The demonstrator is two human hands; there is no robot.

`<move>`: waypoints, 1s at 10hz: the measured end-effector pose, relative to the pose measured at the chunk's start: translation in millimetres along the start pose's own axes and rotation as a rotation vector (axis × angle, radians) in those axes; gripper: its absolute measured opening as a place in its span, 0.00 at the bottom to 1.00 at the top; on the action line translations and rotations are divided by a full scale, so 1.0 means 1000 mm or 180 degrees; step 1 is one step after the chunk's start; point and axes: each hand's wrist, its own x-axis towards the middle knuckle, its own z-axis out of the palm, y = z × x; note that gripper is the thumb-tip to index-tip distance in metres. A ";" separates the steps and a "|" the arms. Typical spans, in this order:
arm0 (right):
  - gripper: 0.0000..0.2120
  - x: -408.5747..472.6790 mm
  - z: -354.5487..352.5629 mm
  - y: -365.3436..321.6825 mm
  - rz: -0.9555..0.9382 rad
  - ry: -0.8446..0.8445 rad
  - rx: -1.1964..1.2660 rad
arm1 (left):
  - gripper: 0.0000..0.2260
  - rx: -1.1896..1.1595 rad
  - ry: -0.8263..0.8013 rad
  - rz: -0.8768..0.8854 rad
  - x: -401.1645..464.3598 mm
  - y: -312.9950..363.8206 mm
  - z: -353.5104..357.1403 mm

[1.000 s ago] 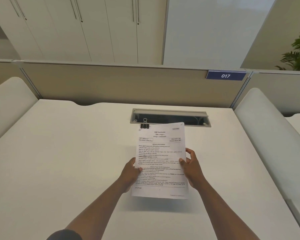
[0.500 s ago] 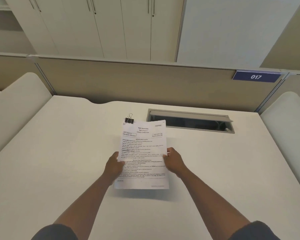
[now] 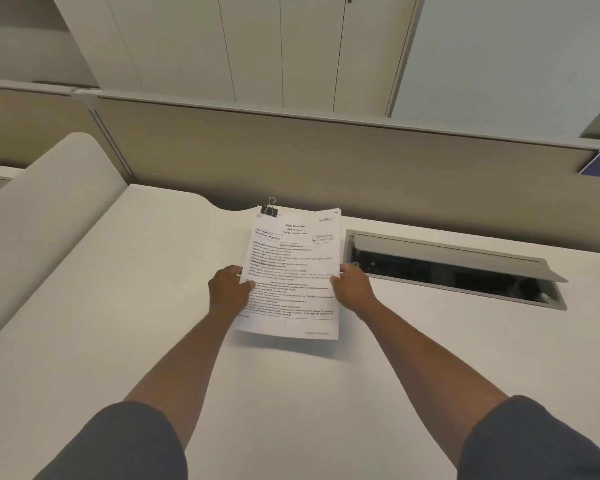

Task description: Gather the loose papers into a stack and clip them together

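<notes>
While binder clip (image 3: 269, 210) bites top corner, hands grip paper stack (image 3: 291, 271) between them.

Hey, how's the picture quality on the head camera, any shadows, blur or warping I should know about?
Head view: soft, even light; the paper stack casts a faint shadow on the desk below its near edge; the wide lens bends the partition; the small print is too soft to read, though the binder clip shows clearly.

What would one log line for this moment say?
stage: papers clipped | paper stack: held above desk | binder clip: top-left corner | left hand: left edge | right hand: right edge
</notes>
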 end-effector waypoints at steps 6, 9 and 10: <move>0.10 0.075 0.035 0.012 0.0190 0.0335 -0.0753 | 0.10 0.0292 0.0178 -0.0058 0.063 -0.010 0.043; 0.09 0.055 0.025 0.005 0.0107 0.0212 -0.0864 | 0.14 0.0971 0.0028 0.0047 0.051 0.001 0.036; 0.11 0.040 0.015 -0.001 -0.0057 0.0522 -0.1094 | 0.15 0.1247 0.0161 0.0258 0.041 0.002 0.038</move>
